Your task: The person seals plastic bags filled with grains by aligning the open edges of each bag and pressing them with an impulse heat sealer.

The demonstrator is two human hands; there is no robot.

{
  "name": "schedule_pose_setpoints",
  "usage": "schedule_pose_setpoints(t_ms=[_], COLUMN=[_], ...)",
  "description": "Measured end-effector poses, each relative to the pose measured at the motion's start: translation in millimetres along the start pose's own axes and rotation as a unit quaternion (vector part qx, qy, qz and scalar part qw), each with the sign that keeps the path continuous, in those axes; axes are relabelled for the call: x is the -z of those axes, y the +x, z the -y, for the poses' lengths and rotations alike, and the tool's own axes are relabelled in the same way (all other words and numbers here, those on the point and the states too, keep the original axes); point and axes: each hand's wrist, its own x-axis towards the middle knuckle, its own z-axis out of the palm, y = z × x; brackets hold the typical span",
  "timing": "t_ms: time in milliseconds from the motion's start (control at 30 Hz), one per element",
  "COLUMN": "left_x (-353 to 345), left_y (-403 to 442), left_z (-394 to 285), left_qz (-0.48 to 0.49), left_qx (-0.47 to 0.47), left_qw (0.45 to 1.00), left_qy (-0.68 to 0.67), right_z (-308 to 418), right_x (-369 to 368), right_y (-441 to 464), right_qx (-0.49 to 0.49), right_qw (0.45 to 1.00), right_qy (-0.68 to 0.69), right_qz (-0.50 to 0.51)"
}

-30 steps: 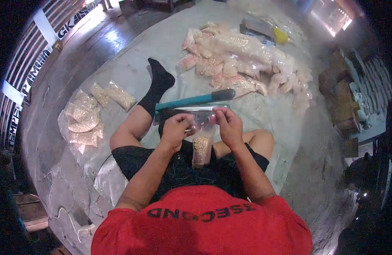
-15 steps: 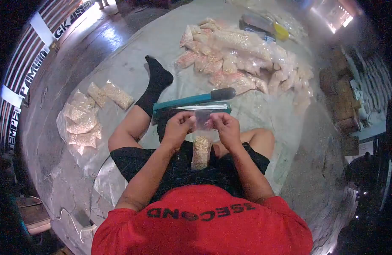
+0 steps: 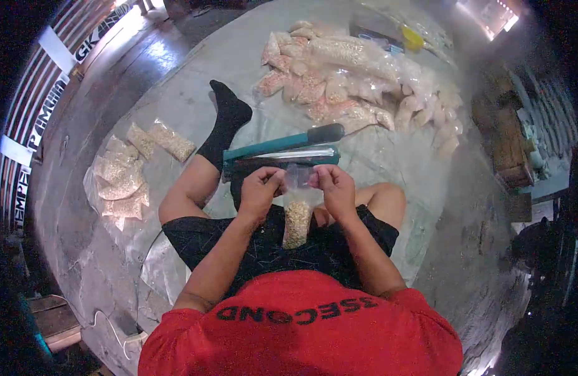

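Observation:
Between my hands hangs a clear plastic bag (image 3: 296,224), its lower part filled with pale, small pieces like beans or kernels. My left hand (image 3: 262,191) pinches the bag's upper left corner, and my right hand (image 3: 334,188) pinches the upper right one. The top of the bag is flat and see-through, stretched between my fingers. Just beyond my hands lies a teal hand-press bag sealer (image 3: 283,161), its dark-handled arm (image 3: 326,134) raised at an angle. The bag's top edge is close to the sealer's near side; whether they touch I cannot tell.
Several filled bags (image 3: 123,178) lie to the left on a pale sheet (image 3: 189,94). A large heap of filled bags (image 3: 351,78) spreads ahead to the right. Behind it sit a dark box (image 3: 376,34) and a yellow object (image 3: 412,39). My black-socked foot (image 3: 229,109) is left of the sealer.
Both hands keep their pinch on the bag and have barely moved. The view has shifted slightly.

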Motion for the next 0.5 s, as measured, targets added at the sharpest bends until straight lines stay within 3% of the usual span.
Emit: schedule_pose_setpoints(t_ms=[100, 167, 200, 267, 300, 433, 500], left_x=[-1, -4, -5, -6, -7, -7, -9], left_y=[2, 1, -3, -10, -9, -16, -19], left_z=[-2, 3, 2, -2, 0, 7, 5], left_qz=[-0.048, 0.008, 0.008, 0.016, -0.003, -0.040, -0.054], left_qx=[0.006, -0.088, -0.086, 0.011, 0.034, -0.010, -0.012], left_qw=[0.998, 0.995, 0.995, 0.997, 0.999, 0.999, 0.998], left_qy=[-0.027, 0.055, 0.056, 0.079, 0.019, -0.009, -0.018], right_z=[-2, -1, -1, -2, -3, -7, -7], right_x=[-2, -1, -2, -2, 0, 5, 7], right_y=[-7, -11, -13, -14, -15, -24, -28], right_qx=[-0.006, -0.003, -0.001, 0.007, 0.015, 0.044, -0.008], right_qw=[0.999, 1.000, 0.999, 0.998, 0.997, 0.998, 0.998], right_qy=[0.008, -0.020, -0.047, -0.057, -0.068, -0.040, -0.060], right_qz=[-0.033, -0.023, -0.011, -0.012, -0.015, -0.025, -0.024])
